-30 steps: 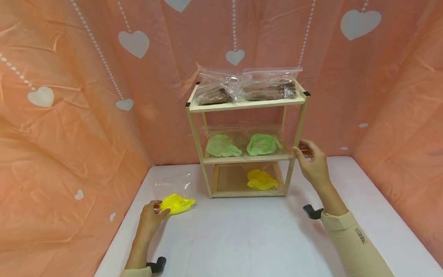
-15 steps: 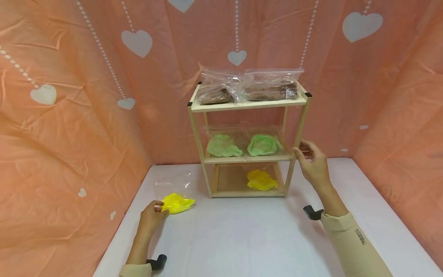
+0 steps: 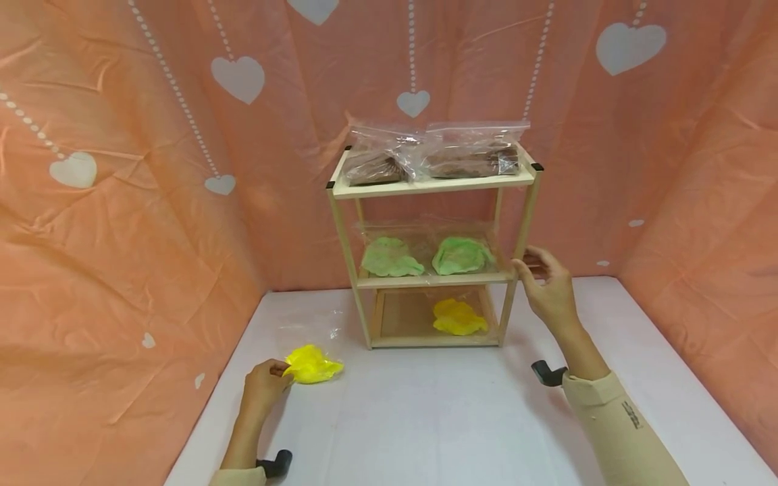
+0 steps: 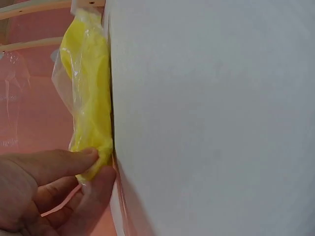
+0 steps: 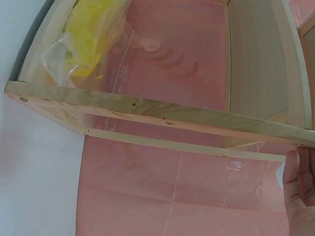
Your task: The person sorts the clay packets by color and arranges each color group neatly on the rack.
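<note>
My left hand [image 3: 264, 388] pinches, between thumb and fingers, the near left corner of a clear plastic bag with a bright yellow lump [image 3: 313, 364] inside. In the left wrist view the yellow bag [image 4: 91, 93] lies low at the white tabletop, the thumb [image 4: 74, 162] pressed on its end. On the other side my right hand [image 3: 550, 290] holds the right front post of a three-tier wooden shelf rack [image 3: 434, 280] at middle-shelf height. The right wrist view shows its fingers [image 5: 293, 182] at the wooden post [image 5: 172, 120].
Two bags with brown contents [image 3: 471, 160] lie on the top shelf. Green bags [image 3: 462, 255] fill the middle shelf, and another yellow bag [image 3: 458, 316] sits on the bottom shelf's right half. A pink heart-print cloth [image 3: 292, 223] walls in the white table [image 3: 413, 418].
The left hand's bag has tilted: its clear upper part has sunk flatter and the yellow lump has shifted slightly nearer. My right hand stays at the rack post.
</note>
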{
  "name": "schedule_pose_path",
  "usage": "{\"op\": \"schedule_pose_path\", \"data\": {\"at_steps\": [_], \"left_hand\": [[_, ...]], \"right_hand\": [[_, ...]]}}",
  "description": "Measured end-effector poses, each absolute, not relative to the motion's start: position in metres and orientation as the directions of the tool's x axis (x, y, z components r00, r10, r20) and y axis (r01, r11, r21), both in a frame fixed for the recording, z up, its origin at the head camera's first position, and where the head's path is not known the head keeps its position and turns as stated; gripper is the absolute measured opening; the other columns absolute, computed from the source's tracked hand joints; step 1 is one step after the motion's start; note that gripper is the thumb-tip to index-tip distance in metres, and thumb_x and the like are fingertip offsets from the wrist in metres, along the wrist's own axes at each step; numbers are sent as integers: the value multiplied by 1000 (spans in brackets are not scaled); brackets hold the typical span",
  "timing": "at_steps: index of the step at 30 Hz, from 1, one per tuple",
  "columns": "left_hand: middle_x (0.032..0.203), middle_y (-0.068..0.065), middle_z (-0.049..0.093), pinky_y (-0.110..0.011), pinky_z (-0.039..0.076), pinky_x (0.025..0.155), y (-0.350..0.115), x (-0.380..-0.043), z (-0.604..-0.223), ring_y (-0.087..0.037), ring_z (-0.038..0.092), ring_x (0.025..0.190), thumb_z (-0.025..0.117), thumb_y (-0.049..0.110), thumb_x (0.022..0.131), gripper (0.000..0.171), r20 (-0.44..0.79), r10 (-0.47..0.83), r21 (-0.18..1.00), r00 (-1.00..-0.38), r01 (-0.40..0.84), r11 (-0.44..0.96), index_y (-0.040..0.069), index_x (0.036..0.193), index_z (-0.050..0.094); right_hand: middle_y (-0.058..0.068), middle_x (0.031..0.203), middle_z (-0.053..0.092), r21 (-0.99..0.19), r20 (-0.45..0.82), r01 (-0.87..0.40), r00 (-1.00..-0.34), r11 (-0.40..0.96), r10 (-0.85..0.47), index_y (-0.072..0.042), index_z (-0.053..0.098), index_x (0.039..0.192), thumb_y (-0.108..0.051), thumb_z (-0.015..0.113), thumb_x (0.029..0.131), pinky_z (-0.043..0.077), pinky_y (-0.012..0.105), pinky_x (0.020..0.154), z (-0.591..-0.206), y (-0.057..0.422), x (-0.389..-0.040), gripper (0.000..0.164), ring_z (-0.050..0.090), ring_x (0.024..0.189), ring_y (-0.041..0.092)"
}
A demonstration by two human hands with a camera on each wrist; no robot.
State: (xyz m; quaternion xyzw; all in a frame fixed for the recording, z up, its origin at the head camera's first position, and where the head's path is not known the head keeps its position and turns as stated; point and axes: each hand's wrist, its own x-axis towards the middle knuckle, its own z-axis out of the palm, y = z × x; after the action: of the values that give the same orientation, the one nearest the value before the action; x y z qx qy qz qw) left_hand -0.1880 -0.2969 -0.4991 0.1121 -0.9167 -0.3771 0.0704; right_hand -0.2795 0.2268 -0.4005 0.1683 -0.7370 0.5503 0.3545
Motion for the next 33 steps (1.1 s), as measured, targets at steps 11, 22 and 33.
{"op": "schedule_pose_path", "data": {"at_steps": [11, 22, 33], "left_hand": [[109, -28, 75, -19, 55, 64, -299, -182, -497, -41, 74, 101, 78, 5, 96, 19, 116, -324, 765, -939, -123, 632, -8, 109, 74], [115, -26, 76, -13, 54, 70, -298, -170, -489, -42, 74, 112, 78, 6, 98, 20, 125, -320, 803, -939, -94, 588, -5, 114, 74], [127, -29, 69, -17, 59, 80, -305, -159, -488, -31, 73, 116, 76, 3, 99, 25, -21, -262, 872, -965, -146, 467, -11, 119, 68]], "right_hand": [[26, 102, 71, -687, 709, -635, -691, 352, 138, 16, 67, 124, 14, 72, 96, 52, 5, 78, -401, 226, -280, 28, 64, 86, -11], [28, 101, 68, -691, 705, -621, -693, 370, 151, 20, 64, 123, 18, 69, 95, 51, 4, 78, -397, 222, -275, 28, 62, 85, -13], [26, 103, 71, -681, 714, -640, -689, 358, 127, 14, 67, 125, 12, 73, 96, 51, 4, 79, -400, 227, -279, 29, 64, 87, -10]]}}
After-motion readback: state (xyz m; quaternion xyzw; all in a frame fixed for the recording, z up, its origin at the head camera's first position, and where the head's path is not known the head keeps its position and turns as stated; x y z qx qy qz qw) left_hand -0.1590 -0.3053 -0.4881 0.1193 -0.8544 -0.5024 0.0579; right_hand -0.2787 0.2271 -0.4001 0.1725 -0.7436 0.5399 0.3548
